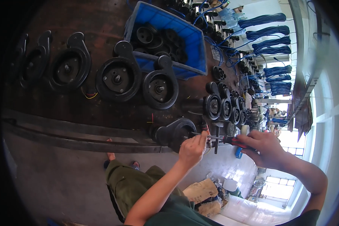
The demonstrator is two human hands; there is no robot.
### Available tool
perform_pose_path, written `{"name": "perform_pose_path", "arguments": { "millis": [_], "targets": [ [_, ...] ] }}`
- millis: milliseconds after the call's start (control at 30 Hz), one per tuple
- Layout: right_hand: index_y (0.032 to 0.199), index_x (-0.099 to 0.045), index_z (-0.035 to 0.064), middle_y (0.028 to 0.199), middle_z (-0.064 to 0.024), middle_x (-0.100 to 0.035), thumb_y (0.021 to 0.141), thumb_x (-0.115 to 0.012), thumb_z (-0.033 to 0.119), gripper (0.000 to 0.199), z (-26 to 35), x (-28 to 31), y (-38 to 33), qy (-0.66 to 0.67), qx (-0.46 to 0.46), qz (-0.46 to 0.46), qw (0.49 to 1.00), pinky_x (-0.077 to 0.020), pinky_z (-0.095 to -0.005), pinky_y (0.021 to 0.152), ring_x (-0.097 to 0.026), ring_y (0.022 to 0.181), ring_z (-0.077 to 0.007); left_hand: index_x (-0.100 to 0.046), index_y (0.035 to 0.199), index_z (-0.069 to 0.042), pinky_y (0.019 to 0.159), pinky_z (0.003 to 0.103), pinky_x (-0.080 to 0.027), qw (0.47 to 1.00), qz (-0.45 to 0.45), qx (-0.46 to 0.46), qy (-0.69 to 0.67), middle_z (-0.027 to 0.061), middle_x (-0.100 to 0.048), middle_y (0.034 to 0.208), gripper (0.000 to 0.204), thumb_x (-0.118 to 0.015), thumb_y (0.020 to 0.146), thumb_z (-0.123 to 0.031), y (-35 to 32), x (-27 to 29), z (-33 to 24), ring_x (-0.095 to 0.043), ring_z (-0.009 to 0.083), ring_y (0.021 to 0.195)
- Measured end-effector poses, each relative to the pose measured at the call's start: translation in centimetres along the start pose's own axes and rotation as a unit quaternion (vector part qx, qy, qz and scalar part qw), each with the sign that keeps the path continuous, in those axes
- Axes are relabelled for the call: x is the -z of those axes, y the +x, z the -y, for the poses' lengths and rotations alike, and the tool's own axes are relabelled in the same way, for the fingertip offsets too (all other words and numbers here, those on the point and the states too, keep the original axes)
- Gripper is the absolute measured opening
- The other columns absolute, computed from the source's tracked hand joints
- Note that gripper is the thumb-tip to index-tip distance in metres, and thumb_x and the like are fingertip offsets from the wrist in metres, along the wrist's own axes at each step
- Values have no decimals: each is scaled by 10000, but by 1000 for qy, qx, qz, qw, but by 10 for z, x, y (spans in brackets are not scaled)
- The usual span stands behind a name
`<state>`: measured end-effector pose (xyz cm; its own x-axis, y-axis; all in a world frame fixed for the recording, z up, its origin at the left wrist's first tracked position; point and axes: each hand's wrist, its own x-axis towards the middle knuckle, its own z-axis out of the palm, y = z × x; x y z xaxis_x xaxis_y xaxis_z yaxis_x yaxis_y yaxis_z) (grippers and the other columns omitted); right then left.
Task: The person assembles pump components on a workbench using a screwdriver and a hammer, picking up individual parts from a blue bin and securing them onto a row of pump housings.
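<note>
My right hand (265, 148) grips the red and black handle of a screwdriver (234, 141), whose thin metal shaft points left. The shaft reaches into a round black blower housing (173, 132) lying at the near edge of the workbench. Closed fingers of my left hand (193, 150) pinch the shaft close to the housing and hide part of it. Whether the tip sits on a screw cannot be seen. Just beyond the left fingers stands a small dark object with an orange-red part (205, 127).
Black blower housings (118, 79) with motor shafts line the dark workbench (90, 22). A blue crate (165, 62) holds round black parts. Smaller assemblies (213, 106) stand to the right, with a tape roll (245, 130) nearby. Coiled blue cables (267, 34) lie further off. Sacks (201, 190) rest on the floor.
</note>
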<state>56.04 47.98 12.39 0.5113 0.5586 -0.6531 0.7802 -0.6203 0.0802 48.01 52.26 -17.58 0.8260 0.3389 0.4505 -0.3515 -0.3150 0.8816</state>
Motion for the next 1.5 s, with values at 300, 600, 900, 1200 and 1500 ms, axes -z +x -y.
{"name": "perform_pose_path", "arguments": {
  "millis": [300,600,900,1200,1500],
  "targets": [
    [1047,-763,143,1083,-94,-634,824,-750,108,226,-20,-9,2,-196,260,-76,943,-560,-278,671,-629,887,-182,-637,1224,35,802,408,-530,998,20,-27,49,162,-648,1001,363,-673,865,-3,40,35,-36,-650,321,941],
    [1294,-547,24,1165,-189,-623,837,-823,359,631,-1,-11,-4,43,76,-194,977,-561,-385,694,-687,977,-322,-599,1194,53,932,416,-592,993,61,-96,-24,197,-709,1063,462,-700,744,35,32,29,-15,-717,371,991],
    [1111,-711,56,1130,-160,-670,745,-713,-1,370,0,-21,-17,-8,98,-268,958,-575,-398,743,-672,907,-330,-684,912,-34,652,395,-561,994,70,-66,-45,142,-695,785,176,-808,791,-65,54,35,-13,-695,316,706],
    [1083,-708,35,1101,-135,-694,819,-726,51,265,-50,-59,0,150,218,-382,886,-567,-403,722,-696,860,-303,-743,1000,-13,617,381,-533,954,294,8,-53,210,-697,796,120,-707,891,18,88,46,-18,-661,398,663],
    [903,-660,0,850,-148,-673,818,-826,303,356,-60,-96,44,303,212,-484,793,-541,-452,648,-682,780,-369,-684,955,51,628,349,-479,960,266,49,76,151,-672,791,49,-648,932,27,89,59,-44,-579,236,675]
  ]
}}
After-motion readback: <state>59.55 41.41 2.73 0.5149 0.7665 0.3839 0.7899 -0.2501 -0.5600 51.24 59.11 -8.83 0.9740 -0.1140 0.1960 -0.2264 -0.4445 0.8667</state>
